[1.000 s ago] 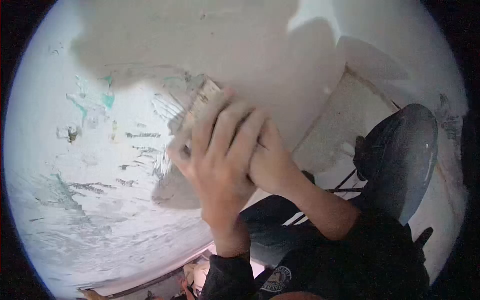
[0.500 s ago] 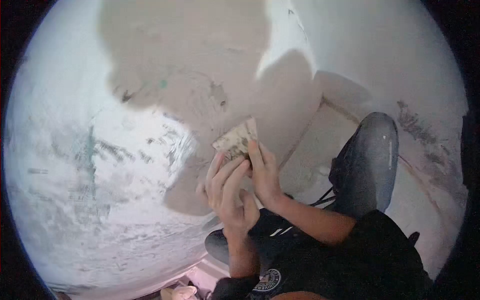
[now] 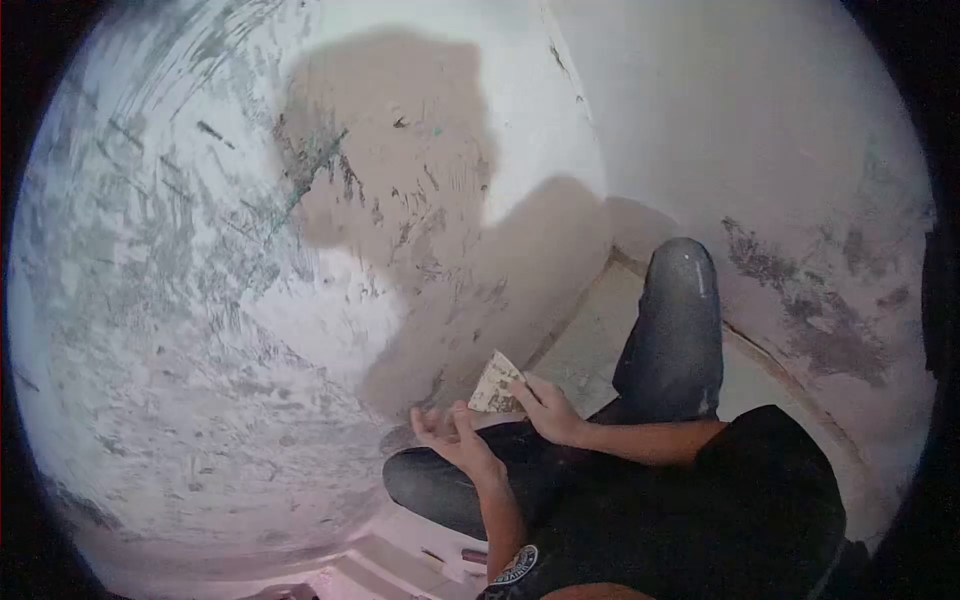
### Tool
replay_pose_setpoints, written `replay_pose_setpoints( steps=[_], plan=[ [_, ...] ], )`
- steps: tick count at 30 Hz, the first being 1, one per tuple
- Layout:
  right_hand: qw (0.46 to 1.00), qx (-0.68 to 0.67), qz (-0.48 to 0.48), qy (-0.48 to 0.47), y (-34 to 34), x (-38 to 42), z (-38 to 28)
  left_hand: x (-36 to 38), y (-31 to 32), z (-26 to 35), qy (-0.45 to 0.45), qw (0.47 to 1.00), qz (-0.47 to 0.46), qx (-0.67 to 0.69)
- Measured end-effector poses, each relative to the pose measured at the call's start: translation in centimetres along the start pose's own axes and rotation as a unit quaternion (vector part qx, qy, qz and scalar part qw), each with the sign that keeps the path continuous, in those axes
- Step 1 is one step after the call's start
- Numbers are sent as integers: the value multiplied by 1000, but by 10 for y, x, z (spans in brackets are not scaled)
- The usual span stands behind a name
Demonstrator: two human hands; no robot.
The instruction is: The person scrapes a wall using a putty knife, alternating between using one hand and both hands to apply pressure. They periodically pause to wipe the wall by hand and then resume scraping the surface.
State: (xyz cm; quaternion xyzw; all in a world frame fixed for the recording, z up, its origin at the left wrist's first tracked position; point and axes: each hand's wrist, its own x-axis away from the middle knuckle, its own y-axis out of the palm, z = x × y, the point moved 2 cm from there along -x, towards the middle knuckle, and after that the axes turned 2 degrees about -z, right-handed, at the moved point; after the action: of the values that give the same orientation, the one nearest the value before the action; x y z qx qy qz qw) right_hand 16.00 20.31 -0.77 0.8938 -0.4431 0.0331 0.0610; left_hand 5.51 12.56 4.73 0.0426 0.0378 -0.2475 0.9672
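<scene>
A flat, roughly triangular pale piece with dark smudges [image 3: 494, 387] points upward near the lower middle of the view. My right hand [image 3: 550, 410] grips its right side, with the thumb and fingers closed on it. Just left of the piece is my left hand [image 3: 455, 440], palm turned up and fingers spread, holding nothing. Both hands are above my bent legs in dark trousers.
A wall smeared with white and grey [image 3: 200, 300] fills the left, under a large shadow. To the right stands a second wall [image 3: 740, 120] with dark patches. Two thin objects lie on a pale ledge [image 3: 385, 560] at the bottom.
My left hand has come off the piece and opened. Both hands and the piece now show lower in the view, which has shifted. More of the smeared wall and the ledge is visible.
</scene>
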Motion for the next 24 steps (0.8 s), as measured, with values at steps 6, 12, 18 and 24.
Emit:
replay_pose_setpoints(
  steps=[6,12,18,24],
  plan=[
    [982,-15,132,-137,77,-36,118,73,36,33,320,823,-285,-372],
    [849,-358,220,320,75,-72,112,104,51,37,227,746,-545,-307],
    [830,-253,288,406,71,-121,192,24,37,-47,275,745,-394,-464],
    [822,-204,323,422,29,-156,225,78,57,12,300,739,-563,-215]
  ],
)
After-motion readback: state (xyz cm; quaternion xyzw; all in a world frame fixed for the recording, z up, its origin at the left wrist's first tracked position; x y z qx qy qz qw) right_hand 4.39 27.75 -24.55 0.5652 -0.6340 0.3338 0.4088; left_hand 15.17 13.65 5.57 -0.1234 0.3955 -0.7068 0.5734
